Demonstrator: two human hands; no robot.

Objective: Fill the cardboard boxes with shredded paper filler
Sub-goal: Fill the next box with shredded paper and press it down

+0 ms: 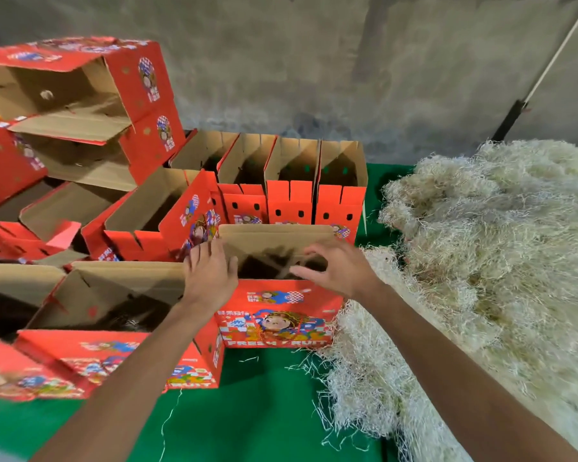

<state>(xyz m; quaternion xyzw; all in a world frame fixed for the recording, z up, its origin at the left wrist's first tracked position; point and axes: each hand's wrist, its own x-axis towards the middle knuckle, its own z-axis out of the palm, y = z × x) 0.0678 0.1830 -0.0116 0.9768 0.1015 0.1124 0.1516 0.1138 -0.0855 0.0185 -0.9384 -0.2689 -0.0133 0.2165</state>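
The left hand (210,274) lies flat with straight fingers on the left top edge of a red cardboard box (277,315) printed "FRESH FRUIT", where that box meets its neighbour. The right hand (334,270) hovers over the same box's open top, fingers loosely curled and spread, holding nothing. This box stands upright on a green table (264,411), its inside dark and its back flap raised. Touching its right side is a large heap of pale shredded paper filler (481,261), which spreads across the right of the table up to the grey wall (347,78); loose strands lie scattered on the green surface in front of the box. To the left stands a second open box (114,328) of the same print, with dark contents I cannot make out. Behind, a row of open boxes (291,191) stands upright side by side, and farther left more boxes (80,105) lie stacked on their sides, their open tops facing the camera.
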